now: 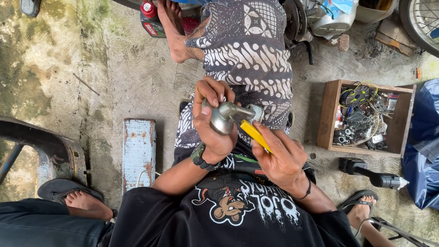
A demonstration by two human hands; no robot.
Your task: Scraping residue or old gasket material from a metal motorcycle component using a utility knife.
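- Black printed shirt [228, 206] fills the bottom of the view, nearest the camera, with both forearms reaching out from it.
- Left hand [211, 120], with a dark watch [200, 156] at the wrist, has its fingers wrapped tight around a rounded grey metal part [225, 117], held up in front of the chest over the lap.
- Right hand [280, 158] has its fingers closed on a yellow-handled tool [254, 133], whose far end meets the metal part at its narrower spout-like side.
- Work looks to be mid-way, by my reading: tool and part are in contact, the part is not set down anywhere, and nothing shows whether anything has come loose from it yet.
- Patterned cloth [247, 50] covers the legs of someone sitting just beyond the hands, a bare foot [173, 27] stretched towards a red and black oil bottle [149, 18].
- Wooden box [327, 114] of wires and small parts sits on the concrete floor [114, 68] to the right, with a dark power tool [370, 174] lying just below it.
- Worn blue metal block [138, 146] lies on the floor to the left, and sandalled feet [80, 199] show at both lower corners.
- Motorcycle parts and a wheel [420, 23] stand at the top right.
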